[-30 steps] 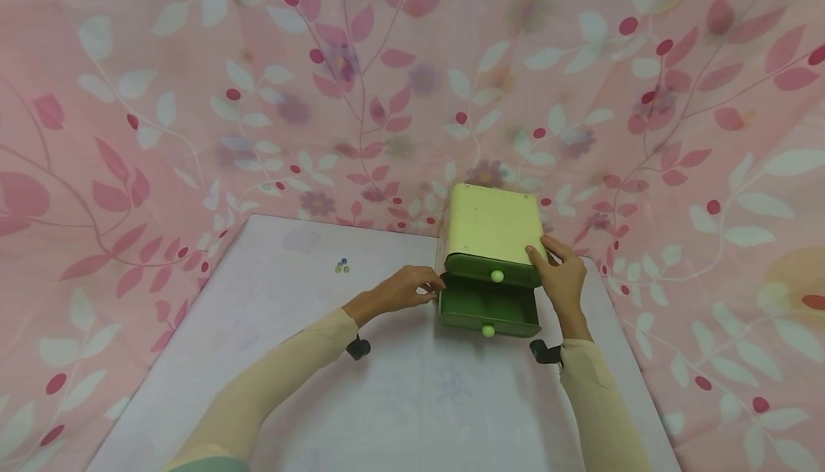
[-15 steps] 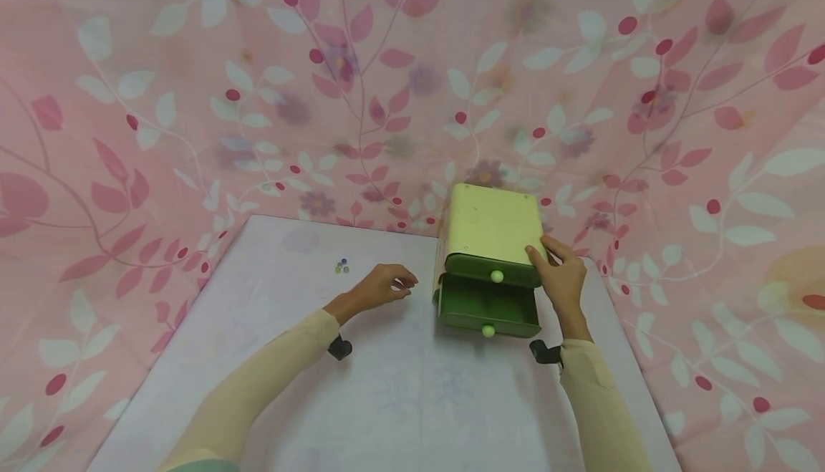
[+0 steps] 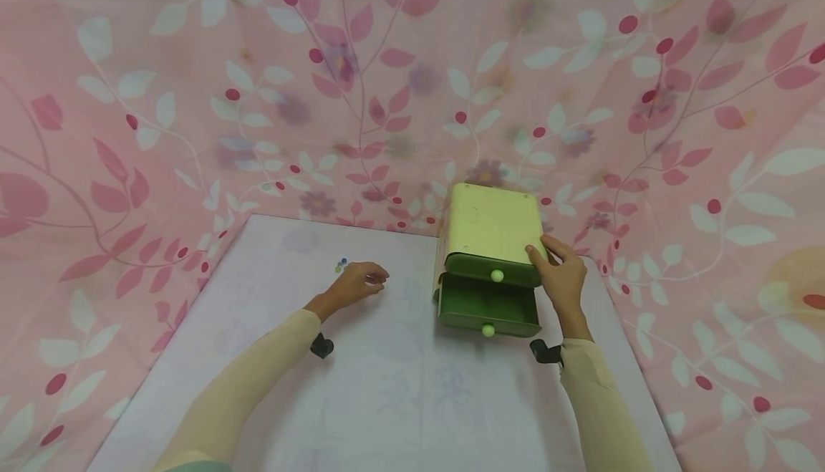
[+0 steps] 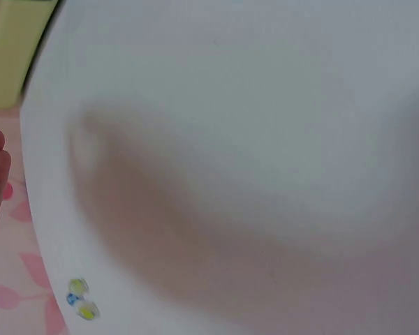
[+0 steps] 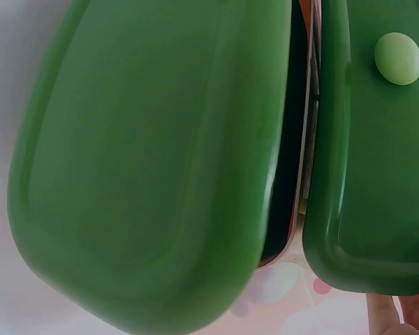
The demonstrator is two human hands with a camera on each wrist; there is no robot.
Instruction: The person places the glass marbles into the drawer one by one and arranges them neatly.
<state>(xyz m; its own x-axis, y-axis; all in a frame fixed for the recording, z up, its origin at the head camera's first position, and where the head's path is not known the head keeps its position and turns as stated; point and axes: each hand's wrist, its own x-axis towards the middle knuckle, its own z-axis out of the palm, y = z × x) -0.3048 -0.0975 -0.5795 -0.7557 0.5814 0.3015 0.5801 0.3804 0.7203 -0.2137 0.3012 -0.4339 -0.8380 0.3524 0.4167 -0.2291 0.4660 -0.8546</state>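
A small cluster of beads [image 3: 341, 266], yellow and blue, lay on the white table [image 3: 399, 400] well to the left of the drawer box [image 3: 493, 225], close to the table's far edge. Just right of the beads, and still well left of the box, the left hand [image 3: 356, 283] hovered low over the table with its fingers loosely curled and holding nothing; the left wrist view showed only fingertips at the picture's edge and the beads [image 4: 80, 299] beyond them. The drawer box stood near the table's far right corner, a pale yellow shell with two green drawers. Its upper drawer [image 3: 493, 271] sat closed, its round pale knob [image 3: 497, 276] facing the person. The lower drawer [image 3: 488, 309] stood pulled out in front of the box, its knob [image 3: 488, 330] at the front. Against the box's right side the right hand [image 3: 562, 276] rested, fingers fairly straight and pressed to the shell's upper corner, thumb alongside. Pink leaf-patterned cloth [image 3: 193, 99] hung behind the box.
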